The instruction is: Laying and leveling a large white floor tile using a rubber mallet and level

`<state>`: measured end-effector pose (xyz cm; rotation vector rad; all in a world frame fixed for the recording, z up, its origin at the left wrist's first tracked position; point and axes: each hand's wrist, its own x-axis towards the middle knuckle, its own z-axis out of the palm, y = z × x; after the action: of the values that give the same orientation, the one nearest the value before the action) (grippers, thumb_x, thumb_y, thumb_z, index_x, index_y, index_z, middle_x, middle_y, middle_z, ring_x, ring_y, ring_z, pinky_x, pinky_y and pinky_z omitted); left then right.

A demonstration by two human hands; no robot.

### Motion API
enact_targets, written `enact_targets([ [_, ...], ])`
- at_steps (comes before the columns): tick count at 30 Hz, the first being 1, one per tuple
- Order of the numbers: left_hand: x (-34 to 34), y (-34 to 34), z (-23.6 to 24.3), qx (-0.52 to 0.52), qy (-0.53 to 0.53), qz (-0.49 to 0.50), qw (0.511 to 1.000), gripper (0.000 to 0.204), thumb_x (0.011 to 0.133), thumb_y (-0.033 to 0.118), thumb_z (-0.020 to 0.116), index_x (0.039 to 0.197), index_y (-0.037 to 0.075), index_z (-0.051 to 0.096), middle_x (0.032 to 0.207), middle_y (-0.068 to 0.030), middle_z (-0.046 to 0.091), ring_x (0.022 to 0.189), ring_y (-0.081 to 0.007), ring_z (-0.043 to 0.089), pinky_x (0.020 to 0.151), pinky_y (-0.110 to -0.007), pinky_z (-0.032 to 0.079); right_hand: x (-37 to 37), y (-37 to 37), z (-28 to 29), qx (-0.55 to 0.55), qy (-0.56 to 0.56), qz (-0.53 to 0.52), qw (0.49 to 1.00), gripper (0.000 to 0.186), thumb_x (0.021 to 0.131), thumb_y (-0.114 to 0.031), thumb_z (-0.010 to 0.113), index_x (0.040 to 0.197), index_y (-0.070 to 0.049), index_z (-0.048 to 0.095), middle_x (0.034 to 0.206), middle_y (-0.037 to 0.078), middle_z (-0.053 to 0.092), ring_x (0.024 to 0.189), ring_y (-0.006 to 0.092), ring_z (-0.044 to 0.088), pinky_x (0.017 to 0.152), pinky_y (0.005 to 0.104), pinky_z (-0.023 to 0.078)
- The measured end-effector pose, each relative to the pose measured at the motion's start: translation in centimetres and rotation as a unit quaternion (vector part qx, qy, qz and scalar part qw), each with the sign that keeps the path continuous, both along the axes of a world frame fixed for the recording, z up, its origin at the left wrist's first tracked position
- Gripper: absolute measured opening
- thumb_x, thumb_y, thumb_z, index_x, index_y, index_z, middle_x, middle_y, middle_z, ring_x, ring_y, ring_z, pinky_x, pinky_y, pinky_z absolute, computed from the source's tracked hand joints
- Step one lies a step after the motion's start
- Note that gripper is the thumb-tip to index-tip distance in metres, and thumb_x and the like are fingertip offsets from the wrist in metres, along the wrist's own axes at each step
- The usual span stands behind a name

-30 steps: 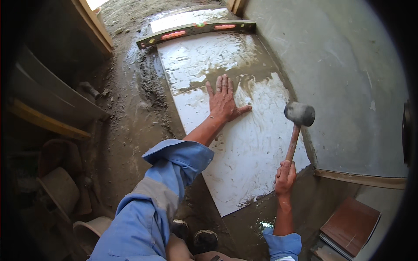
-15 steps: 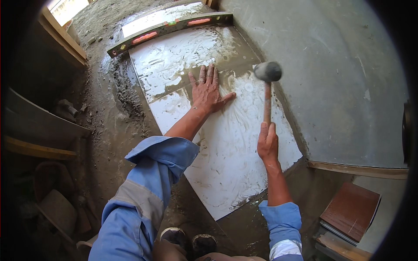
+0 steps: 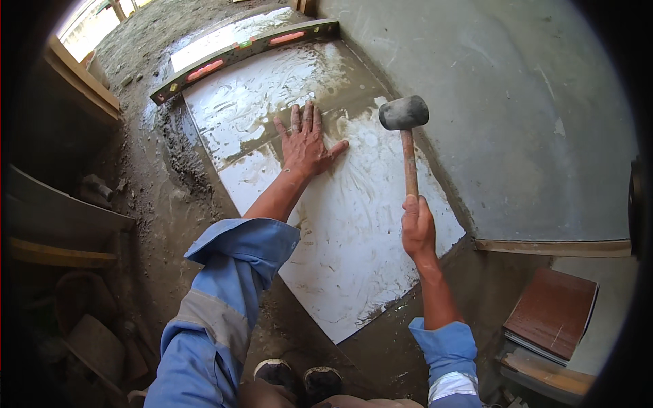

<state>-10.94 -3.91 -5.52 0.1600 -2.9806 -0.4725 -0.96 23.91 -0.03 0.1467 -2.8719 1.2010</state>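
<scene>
My left hand (image 3: 307,147) lies flat with spread fingers on a white floor tile (image 3: 354,245) smeared with grey mud, its fingertips near the joint with the farther tile (image 3: 238,95). My right hand (image 3: 417,226) grips the wooden handle of a rubber mallet (image 3: 404,113) above the tile's right side. The mallet's head is dark with a greyish middle, and a gap seems to show between it and the tile. Across the farther tile rests a black spirit level (image 3: 245,54) with red-edged grip slots and a small green vial at its middle.
A grey plastered wall (image 3: 490,122) runs along the right of the tiles. Reddish-brown tiles (image 3: 554,313) are stacked at the lower right. Wet mud (image 3: 180,156) borders the tiles on the left. Wooden boards (image 3: 81,81) and a shadowy container (image 3: 95,347) stand farther left. My shoes (image 3: 275,374) show below.
The mallet's head has turned and sharpened from a blur, shifting slightly left in the picture. The whole view has shifted a little. My left hand stays flat on the tile.
</scene>
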Motion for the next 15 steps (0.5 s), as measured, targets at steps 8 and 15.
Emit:
enact_targets([
  [8, 0.3, 0.5, -0.1, -0.011, -0.004, 0.012, 1.000, 0.106, 0.089, 0.079, 0.045, 0.162, 0.006, 0.022, 0.171, -0.0109, 0.016, 0.158, -0.0338, 0.007, 0.121, -0.067, -0.004, 10.1, 5.0, 5.7, -0.266, -0.087, -0.115, 0.953, 0.039, 0.109, -0.039, 0.044, 0.095, -0.004, 0.053, 0.061, -0.005, 0.041, 0.051, 0.0029, 0.036, 0.046, 0.0239, 0.031],
  [15, -2.8, 2.2, -0.6, -0.055, -0.018, -0.084, 0.995, 0.074, 0.101, 0.051, 0.043, 0.161, 0.010, 0.028, 0.170, -0.0084, 0.021, 0.157, -0.0323, 0.014, 0.122, -0.068, 0.004, 13.3, 10.2, 2.1, -0.004, -0.138, -0.107, 0.985, 0.041, 0.107, -0.041, 0.046, 0.097, -0.002, 0.054, 0.069, 0.016, 0.057, 0.062, 0.0309, 0.056, 0.058, 0.0428, 0.044],
])
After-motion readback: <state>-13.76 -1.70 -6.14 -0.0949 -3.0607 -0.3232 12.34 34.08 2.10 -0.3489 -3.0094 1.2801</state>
